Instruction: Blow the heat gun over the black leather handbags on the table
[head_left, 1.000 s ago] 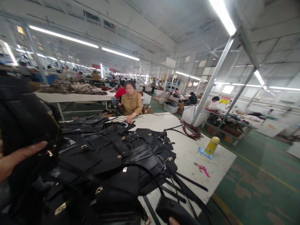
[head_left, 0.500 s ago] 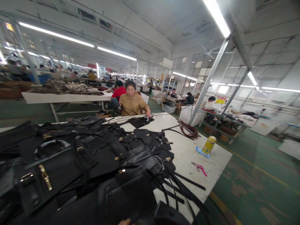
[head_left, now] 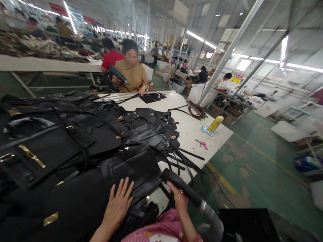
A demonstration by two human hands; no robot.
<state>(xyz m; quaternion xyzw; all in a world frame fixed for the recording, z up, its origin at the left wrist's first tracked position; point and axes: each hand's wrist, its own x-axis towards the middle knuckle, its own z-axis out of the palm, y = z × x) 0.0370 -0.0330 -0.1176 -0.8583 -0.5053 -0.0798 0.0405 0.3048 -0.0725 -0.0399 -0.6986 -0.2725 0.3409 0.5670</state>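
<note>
My left hand (head_left: 118,203) lies flat with fingers spread on a black leather bag (head_left: 101,188) at the near edge of the white table (head_left: 191,134). My right hand (head_left: 179,198) grips the handle of a black heat gun (head_left: 181,186), its barrel pointing left toward the bag. A large heap of black bags with gold buckles and straps (head_left: 83,134) covers most of the table beyond my hands.
A person in a tan shirt (head_left: 132,75) sits at the far end holding another heat gun (head_left: 117,74). A yellow bottle (head_left: 214,123), pink scissors (head_left: 202,144) and a coiled brown strap (head_left: 198,110) lie on the table's right side. Green floor lies to the right.
The view has tilted down. Both my hands have come into sight: the left now rests on the near bag, the right holds the heat gun. The far person has raised a heat gun.
</note>
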